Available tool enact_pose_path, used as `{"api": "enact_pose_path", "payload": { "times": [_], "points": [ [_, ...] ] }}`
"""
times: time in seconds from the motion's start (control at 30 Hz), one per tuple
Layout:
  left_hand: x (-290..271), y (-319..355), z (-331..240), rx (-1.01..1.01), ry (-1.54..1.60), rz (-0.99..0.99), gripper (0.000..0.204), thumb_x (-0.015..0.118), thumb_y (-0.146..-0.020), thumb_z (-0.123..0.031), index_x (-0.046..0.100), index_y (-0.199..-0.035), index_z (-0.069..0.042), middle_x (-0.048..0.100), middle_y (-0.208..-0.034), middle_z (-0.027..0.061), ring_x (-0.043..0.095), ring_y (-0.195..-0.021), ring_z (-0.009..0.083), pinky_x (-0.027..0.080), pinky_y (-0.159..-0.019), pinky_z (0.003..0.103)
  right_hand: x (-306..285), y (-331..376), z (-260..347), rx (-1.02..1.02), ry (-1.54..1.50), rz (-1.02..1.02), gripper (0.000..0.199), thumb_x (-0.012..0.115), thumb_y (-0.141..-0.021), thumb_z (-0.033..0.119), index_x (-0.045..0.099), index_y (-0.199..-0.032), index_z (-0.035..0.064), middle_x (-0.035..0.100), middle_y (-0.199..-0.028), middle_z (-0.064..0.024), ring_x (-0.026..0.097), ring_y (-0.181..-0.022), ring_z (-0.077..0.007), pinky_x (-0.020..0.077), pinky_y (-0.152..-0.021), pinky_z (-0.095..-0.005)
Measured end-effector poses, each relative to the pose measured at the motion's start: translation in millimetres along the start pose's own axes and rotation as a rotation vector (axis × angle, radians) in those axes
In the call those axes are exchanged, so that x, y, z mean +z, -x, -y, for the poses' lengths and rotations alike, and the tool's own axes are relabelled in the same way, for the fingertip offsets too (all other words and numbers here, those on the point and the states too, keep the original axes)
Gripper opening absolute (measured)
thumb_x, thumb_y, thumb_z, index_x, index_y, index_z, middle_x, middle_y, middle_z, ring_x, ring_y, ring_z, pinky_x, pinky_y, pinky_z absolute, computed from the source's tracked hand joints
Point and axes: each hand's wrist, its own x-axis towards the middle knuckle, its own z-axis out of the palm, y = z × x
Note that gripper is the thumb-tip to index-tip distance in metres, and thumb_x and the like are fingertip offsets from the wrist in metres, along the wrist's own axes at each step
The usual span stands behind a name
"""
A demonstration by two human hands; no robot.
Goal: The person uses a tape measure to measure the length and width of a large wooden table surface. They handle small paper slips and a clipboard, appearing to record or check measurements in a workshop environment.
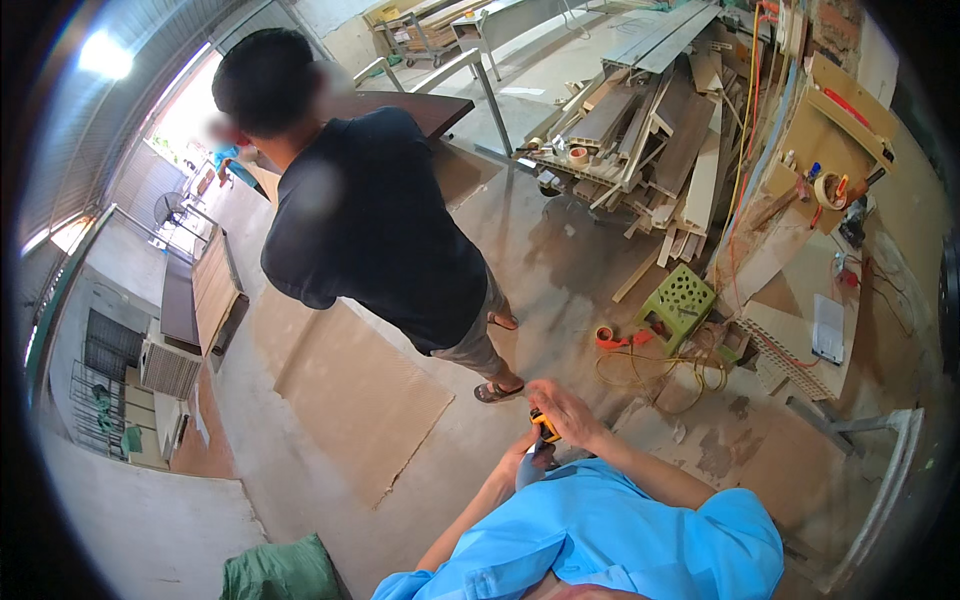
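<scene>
Low in front of my blue shirt, a yellow and black tape measure (545, 427) sits between my two hands. My left hand (514, 458) is closed round its lower side. Fingers bent, my right hand (564, 414) is closed against the upper side, and its fingertips are slightly blurred. Beside the left palm shows a small pale grey piece (533, 466) that I cannot make out. Just beyond my hands stands a person in a dark T-shirt (375, 235), back turned to me, wearing sandals.
Flattened cardboard (360, 400) covers floor at the left. A green plastic stool (680, 305), red tape and a tangled yellow hose (660, 390) lie to the right. Beyond them is a heap of boards (640, 140). A metal frame (890, 470) stands at the near right, a green sack (283, 570) near left.
</scene>
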Motion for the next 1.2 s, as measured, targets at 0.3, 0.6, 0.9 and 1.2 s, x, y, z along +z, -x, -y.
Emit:
{"api": "enact_pose_path", "payload": {
  "times": [0.3, 0.6, 0.9, 1.2],
  "points": [
    [8, 1, -20, 0.064, -0.113, 0.116, 0.062, 0.063, -0.101, -0.057, 0.060, -0.133, -0.005, 0.045, -0.064, -0.0017, 0.042, -0.057, 0.0083, 0.030, -0.050, 0.026, -114, -37, 194, -0.809, -0.757, 0.143, 0.064, 0.057, -0.106, 0.053, 0.060, -0.125, -0.0077, 0.065, -0.119, -0.0233, 0.067, -0.107, -0.0328, 0.0465, -0.109, -0.0492],
    [20, -1, -8, 0.086, -0.089, 0.036, 0.059, 0.063, -0.101, -0.057, 0.060, -0.132, -0.006, 0.045, -0.064, -0.0025, 0.041, -0.057, 0.0078, 0.029, -0.049, 0.025, -105, 27, 321, -0.946, -1.311, 0.722, 0.040, 0.044, -0.113, 0.036, 0.063, -0.111, 0.0002, 0.065, -0.119, -0.0299, 0.066, -0.099, -0.0367, 0.0585, -0.089, -0.0445],
    [30, -4, -5, 0.093, -0.059, 0.022, 0.057, 0.063, -0.101, -0.056, 0.061, -0.130, -0.007, 0.045, -0.064, -0.0033, 0.041, -0.056, 0.0073, 0.029, -0.049, 0.025, -121, 25, 309, -0.861, -1.322, 0.870, 0.037, 0.045, -0.113, 0.033, 0.063, -0.110, 0.0007, 0.065, -0.117, -0.0294, 0.066, -0.098, -0.0356, 0.0590, -0.088, -0.0421],
    [34, -4, 1, 0.083, -0.035, 0.004, 0.054, 0.063, -0.102, -0.055, 0.061, -0.129, -0.008, 0.045, -0.063, -0.0041, 0.040, -0.055, 0.0068, 0.028, -0.049, 0.024, -132, 28, 304, -0.841, -1.348, 0.923, 0.034, 0.046, -0.113, 0.031, 0.063, -0.110, 0.0011, 0.065, -0.116, -0.0289, 0.066, -0.096, -0.0345, 0.0595, -0.086, -0.0398]
  ]
}}
